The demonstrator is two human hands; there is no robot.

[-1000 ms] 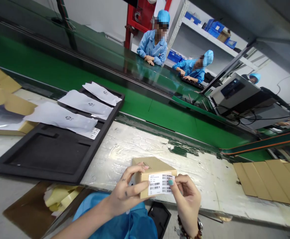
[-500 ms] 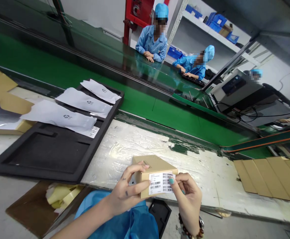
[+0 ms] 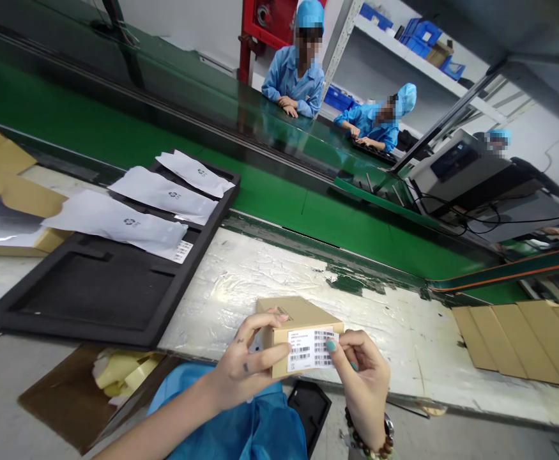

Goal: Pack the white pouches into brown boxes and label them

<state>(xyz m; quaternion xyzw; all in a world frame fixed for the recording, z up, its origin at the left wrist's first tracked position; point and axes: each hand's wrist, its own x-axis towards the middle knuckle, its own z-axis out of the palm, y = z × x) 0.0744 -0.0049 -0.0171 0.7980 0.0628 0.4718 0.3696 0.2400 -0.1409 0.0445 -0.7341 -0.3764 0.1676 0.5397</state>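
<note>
Label pinched at the end face of the small carton.
The fingers [image 3: 262, 363] of the left hand [image 3: 236, 370] gripped the small carton [image 3: 310, 314] at the near edge of the surface [image 3: 404, 351]; those of the right hand [image 3: 368, 377] pinched the right edge of the label [image 3: 303, 354], thumb in front. Whether that edge was bonded could not be told. Judged risks: uneven pull by the right hand could have creased or skewed the label; a slack left grip could have let the carton turn. Farther left, the black tray [image 3: 168, 306] carried three white pouches [image 3: 116, 220], its nearest recess vacant. Beyond it, an open carton [image 3: 44, 243] contained shiny, unidentified material [image 3: 1, 220]. Below the surface, a brown box [image 3: 63, 396] contained yellowish scraps [image 3: 128, 374].
</note>
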